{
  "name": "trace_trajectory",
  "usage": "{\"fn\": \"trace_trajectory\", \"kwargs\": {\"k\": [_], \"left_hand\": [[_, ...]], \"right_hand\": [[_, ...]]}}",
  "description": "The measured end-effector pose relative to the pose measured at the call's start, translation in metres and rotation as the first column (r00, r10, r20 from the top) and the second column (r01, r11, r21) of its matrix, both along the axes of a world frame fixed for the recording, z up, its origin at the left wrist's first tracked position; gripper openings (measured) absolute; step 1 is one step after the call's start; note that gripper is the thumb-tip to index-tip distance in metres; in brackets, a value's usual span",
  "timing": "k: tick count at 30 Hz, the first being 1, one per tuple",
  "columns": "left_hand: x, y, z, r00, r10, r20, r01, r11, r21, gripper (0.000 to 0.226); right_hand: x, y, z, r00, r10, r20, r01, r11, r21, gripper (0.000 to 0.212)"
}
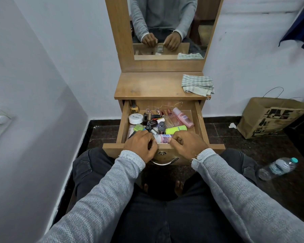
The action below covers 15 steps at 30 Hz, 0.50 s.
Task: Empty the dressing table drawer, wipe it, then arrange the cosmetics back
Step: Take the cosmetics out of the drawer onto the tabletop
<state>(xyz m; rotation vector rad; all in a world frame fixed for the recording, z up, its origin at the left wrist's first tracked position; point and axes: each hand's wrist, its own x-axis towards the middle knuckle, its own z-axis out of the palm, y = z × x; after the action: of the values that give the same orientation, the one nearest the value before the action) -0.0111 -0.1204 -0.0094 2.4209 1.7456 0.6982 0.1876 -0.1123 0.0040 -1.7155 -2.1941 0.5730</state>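
Observation:
The wooden drawer (198,118) of the dressing table stands pulled out, full of cosmetics: a white round jar (135,118), a pink bottle (182,117), a lime-green tube (176,129), a yellow bottle (134,106) in the back left corner, several small dark bottles. A white bottle with a pink label (162,138) lies at the front between my hands. My left hand (140,145) and my right hand (188,143) curl over the drawer's front edge. A folded checked cloth (197,84) lies on the tabletop at the right.
The mirror (165,27) rises behind the tabletop (151,86). A brown paper bag (270,116) stands on the dark floor at the right, with a plastic water bottle (277,168) lying nearer me. White walls close in on the left and behind.

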Motion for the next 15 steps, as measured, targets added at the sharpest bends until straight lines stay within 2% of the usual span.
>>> {"fn": "trace_trajectory", "kwargs": {"k": [5,9,15], "left_hand": [[0.004,0.023,0.020,0.999,0.032,-0.019,-0.033,0.997,-0.064,0.021],[0.009,0.041,0.035,0.996,-0.005,-0.095,-0.004,0.996,-0.092,0.023],[0.028,0.063,0.038,0.908,-0.194,-0.372,0.070,0.944,-0.323,0.035]], "right_hand": [[0.006,0.023,0.008,0.995,-0.082,-0.052,0.078,0.994,-0.072,0.015],[0.012,0.041,0.003,0.994,-0.107,0.023,0.109,0.987,-0.114,0.011],[0.017,0.049,-0.005,0.978,-0.205,0.039,0.208,0.974,-0.091,0.007]]}}
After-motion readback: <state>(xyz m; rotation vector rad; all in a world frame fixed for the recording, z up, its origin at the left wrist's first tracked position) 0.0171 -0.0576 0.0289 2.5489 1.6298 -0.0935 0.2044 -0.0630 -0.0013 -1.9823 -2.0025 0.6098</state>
